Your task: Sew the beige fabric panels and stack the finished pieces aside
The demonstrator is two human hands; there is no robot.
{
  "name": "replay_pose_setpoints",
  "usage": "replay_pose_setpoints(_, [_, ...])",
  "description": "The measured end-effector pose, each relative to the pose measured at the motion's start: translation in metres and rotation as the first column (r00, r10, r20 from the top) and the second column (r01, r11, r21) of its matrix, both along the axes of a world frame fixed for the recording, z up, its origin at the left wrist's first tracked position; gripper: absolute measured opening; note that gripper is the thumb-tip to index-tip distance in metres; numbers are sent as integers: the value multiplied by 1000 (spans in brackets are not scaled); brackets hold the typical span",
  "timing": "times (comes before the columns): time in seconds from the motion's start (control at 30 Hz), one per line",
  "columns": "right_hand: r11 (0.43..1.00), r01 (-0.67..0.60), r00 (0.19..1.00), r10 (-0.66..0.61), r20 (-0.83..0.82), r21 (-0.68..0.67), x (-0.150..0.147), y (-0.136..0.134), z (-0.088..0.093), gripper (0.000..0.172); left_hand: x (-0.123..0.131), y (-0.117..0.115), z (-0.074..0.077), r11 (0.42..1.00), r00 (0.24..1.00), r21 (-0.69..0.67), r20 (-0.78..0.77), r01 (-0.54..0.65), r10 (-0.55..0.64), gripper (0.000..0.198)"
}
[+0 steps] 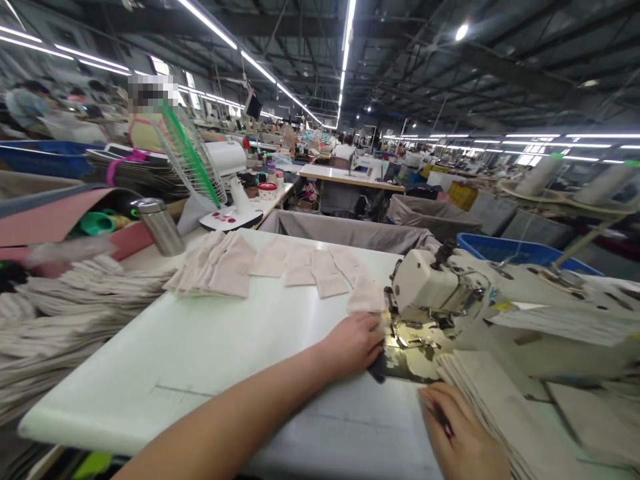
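My left hand [354, 343] rests at the left edge of the sewing machine's shiny metal plate [425, 357], fingers curled and close together. A slightly blurred beige fabric piece [367, 295] lies right at its fingertips; whether they pinch it is hidden. The sewing machine head [425, 283] stands just right of that hand. Lower right, my right hand [465, 437] is closed around a small dark tool [441, 419], mostly covered by the fingers. Beside it lies a stack of beige fabric strips [475, 380]. More beige pieces [327, 273] lie overlapping beyond my left hand.
A fanned pile of beige pieces [215, 267] sits on the white tabletop [240, 340]. Behind it stand a steel flask [159, 227] and a fan [230, 180]. Fabric stacks [65, 320] fill the left side. A cloth-lined bin [345, 233] adjoins the far edge.
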State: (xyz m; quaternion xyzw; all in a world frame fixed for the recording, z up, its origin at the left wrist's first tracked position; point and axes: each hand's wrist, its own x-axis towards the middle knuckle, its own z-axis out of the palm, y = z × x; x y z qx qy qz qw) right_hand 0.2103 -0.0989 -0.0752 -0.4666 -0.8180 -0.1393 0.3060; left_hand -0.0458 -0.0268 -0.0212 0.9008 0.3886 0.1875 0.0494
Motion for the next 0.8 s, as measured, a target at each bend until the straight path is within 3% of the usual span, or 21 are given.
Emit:
replay_pose_setpoints(0.3, [997,34,999,-36,-27,-73,-7,-5,6,21,-15,-65,-2,996,995,-33,60,78,-76,24])
replay_pose_setpoints(0.43, [989,69,997,-73,-30,-129,-11,-6,12,25,-18,-92,10,990,993,-100,70,102,-95,22])
replay_pose_setpoints(0.53, [986,35,998,-44,-53,-162,-17,-4,10,27,-18,-98,21,969,992,-220,73,113,-99,18])
replay_pose_setpoints(0.6, [986,-12,996,-2,-88,-166,-22,0,4,31,-19,-89,26,970,998,-245,51,-11,24,19])
replay_pose_setpoints(0.67, [986,-53,992,33,-126,-156,-26,4,-5,35,-22,-70,32,944,970,-234,8,-234,243,17])
replay_pose_setpoints(0.73, [987,-80,986,58,-155,-141,-27,8,-15,39,-26,-49,41,861,889,-222,-81,-457,450,16])
replay_pose_setpoints(0.8, [988,-89,981,65,-184,-125,-28,10,-23,42,-30,-32,53,755,783,-214,-228,-620,578,24])
